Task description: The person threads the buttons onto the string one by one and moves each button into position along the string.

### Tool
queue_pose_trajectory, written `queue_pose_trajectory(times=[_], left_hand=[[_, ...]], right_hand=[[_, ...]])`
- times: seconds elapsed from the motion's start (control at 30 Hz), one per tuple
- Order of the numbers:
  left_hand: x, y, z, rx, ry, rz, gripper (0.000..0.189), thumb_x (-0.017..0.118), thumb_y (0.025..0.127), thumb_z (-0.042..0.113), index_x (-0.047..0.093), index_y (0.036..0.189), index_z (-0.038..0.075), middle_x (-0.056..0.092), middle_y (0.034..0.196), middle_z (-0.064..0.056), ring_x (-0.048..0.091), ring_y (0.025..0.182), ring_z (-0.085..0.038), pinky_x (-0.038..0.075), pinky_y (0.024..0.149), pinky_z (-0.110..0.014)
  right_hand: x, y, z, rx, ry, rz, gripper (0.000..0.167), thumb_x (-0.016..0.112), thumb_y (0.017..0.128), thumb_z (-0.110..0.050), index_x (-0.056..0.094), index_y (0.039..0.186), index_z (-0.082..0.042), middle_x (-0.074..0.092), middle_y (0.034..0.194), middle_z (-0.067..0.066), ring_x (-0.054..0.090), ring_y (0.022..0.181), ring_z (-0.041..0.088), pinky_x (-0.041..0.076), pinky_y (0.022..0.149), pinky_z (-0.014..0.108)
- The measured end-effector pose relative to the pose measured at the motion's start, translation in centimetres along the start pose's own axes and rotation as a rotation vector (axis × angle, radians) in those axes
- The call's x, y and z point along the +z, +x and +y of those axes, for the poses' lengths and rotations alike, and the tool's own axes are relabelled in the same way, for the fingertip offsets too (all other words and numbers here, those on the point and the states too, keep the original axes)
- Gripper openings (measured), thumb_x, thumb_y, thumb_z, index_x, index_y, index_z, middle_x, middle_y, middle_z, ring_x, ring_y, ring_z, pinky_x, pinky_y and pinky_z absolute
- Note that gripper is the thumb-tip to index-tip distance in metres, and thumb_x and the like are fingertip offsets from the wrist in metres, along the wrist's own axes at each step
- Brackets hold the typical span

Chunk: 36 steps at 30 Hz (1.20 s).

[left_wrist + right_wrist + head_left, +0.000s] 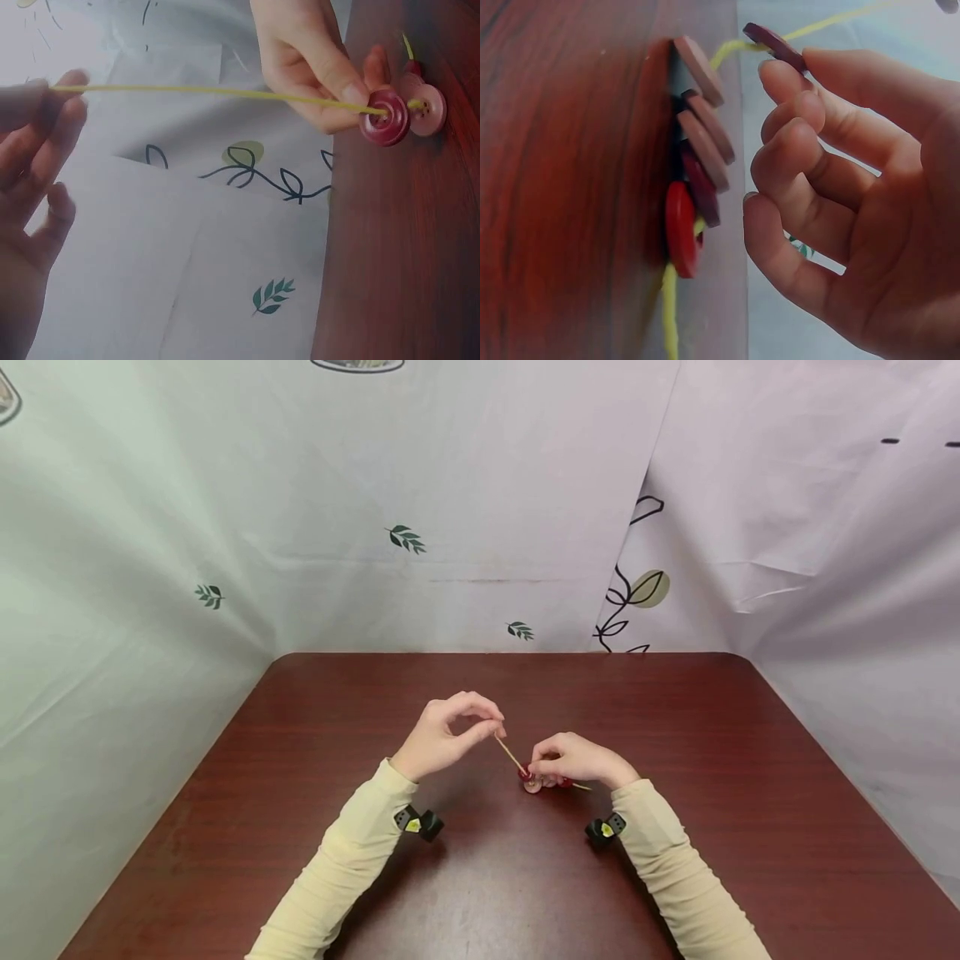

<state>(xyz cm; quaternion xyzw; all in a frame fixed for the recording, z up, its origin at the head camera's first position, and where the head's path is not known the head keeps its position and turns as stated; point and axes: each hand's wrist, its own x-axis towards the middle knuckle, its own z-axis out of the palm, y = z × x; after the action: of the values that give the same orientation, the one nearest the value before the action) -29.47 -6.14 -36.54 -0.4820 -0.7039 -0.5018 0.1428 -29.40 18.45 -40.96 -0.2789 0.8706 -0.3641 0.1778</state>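
Note:
A yellow string (225,93) runs taut from my left hand (455,732) down to a dark red button (385,118). Thumb and fingertips of the left hand pinch the string's upper end. My right hand (576,758) pinches the edge of that dark red button (774,46) between thumb and forefinger, with the string passing through it. Further along the string hang several more buttons: pink ones (699,70), another dark red one and a bright red one (681,229) at the bottom. These lie in a row at the tabletop, and the string's tail (582,787) extends beyond them.
The dark reddish-brown table (360,693) spreads around both hands. White cloth walls (480,485) printed with leaves stand behind it and at both sides. A black wrist strap with a camera (420,822) sits on each sleeve.

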Motion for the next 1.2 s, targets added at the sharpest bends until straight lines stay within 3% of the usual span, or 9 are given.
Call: queue_pose_trajectory(times=[0.2,0.37,0.57,0.7,0.87,0.97,1.1,1.2], left_hand=[[-0.3,-0.2,-0.4,-0.044,0.011,-0.167,0.008,0.068,0.089,0.006,0.067,0.096,0.01,0.073,0.08,-0.003,0.067,0.078,-0.007,0.051,0.071,-0.028],[-0.8,-0.4,-0.5,-0.084,-0.027,-0.264,0.007,0.068,0.088,0.006,0.067,0.094,0.01,0.072,0.076,-0.002,0.066,0.073,-0.006,0.052,0.069,-0.025],[-1.3,-0.4,-0.9,-0.174,-0.059,-0.42,0.007,0.065,0.09,0.006,0.065,0.094,0.012,0.068,0.071,-0.001,0.063,0.07,-0.008,0.053,0.073,-0.027],[-1.3,-0.5,-1.3,-0.228,-0.065,-0.509,0.006,0.063,0.092,0.007,0.064,0.093,0.013,0.066,0.069,-0.004,0.062,0.066,-0.012,0.053,0.069,-0.028],[-1.4,-0.6,-1.6,-0.295,-0.058,-0.568,0.008,0.062,0.092,0.008,0.063,0.091,0.016,0.064,0.066,-0.003,0.059,0.061,-0.009,0.05,0.063,-0.025],[-1.6,-0.6,-1.6,-0.335,-0.054,-0.59,0.009,0.061,0.092,0.007,0.063,0.09,0.016,0.062,0.066,-0.004,0.06,0.061,-0.018,0.05,0.064,-0.025],[-1.9,-0.6,-1.7,-0.355,-0.043,-0.618,0.011,0.061,0.092,0.006,0.062,0.089,0.017,0.061,0.063,-0.005,0.06,0.063,-0.029,0.049,0.064,-0.024],[-2.0,-0.7,-1.9,-0.363,-0.029,-0.65,0.011,0.06,0.092,0.007,0.062,0.088,0.017,0.059,0.061,-0.005,0.059,0.062,-0.027,0.047,0.062,-0.022]], right_hand=[[0.1,0.0,0.2,0.014,-0.023,-0.015,0.019,0.061,0.092,-0.015,0.066,0.077,-0.006,0.06,0.063,0.004,0.05,0.052,0.009,0.046,0.051,0.024],[0.2,-0.1,0.3,0.027,-0.029,-0.019,0.018,0.061,0.091,-0.014,0.066,0.076,-0.006,0.059,0.063,0.001,0.049,0.052,0.008,0.045,0.051,0.023],[-0.3,-0.4,0.3,0.04,-0.041,-0.014,0.016,0.062,0.091,-0.015,0.066,0.079,-0.005,0.063,0.065,0.004,0.051,0.053,0.009,0.045,0.051,0.022],[-1.3,-1.2,0.7,0.102,-0.1,0.027,0.014,0.067,0.087,-0.016,0.061,0.078,-0.007,0.057,0.06,0.001,0.049,0.051,0.008,0.042,0.051,0.022],[-2.2,-2.4,1.3,0.247,-0.227,-0.033,0.019,0.073,0.08,-0.013,0.057,0.072,-0.009,0.05,0.054,-0.006,0.045,0.048,0.007,0.038,0.05,0.021],[-2.2,-2.5,1.4,0.297,-0.281,-0.084,0.019,0.075,0.079,-0.013,0.06,0.068,-0.009,0.05,0.053,-0.007,0.045,0.048,0.006,0.038,0.049,0.02],[-2.0,-2.3,1.3,0.29,-0.307,-0.101,0.016,0.071,0.079,-0.009,0.064,0.064,-0.009,0.05,0.053,-0.007,0.045,0.048,0.006,0.037,0.049,0.019],[-2.0,-2.3,1.3,0.261,-0.33,-0.108,0.015,0.067,0.076,-0.005,0.065,0.062,-0.01,0.049,0.052,-0.008,0.044,0.048,0.005,0.035,0.048,0.019]])
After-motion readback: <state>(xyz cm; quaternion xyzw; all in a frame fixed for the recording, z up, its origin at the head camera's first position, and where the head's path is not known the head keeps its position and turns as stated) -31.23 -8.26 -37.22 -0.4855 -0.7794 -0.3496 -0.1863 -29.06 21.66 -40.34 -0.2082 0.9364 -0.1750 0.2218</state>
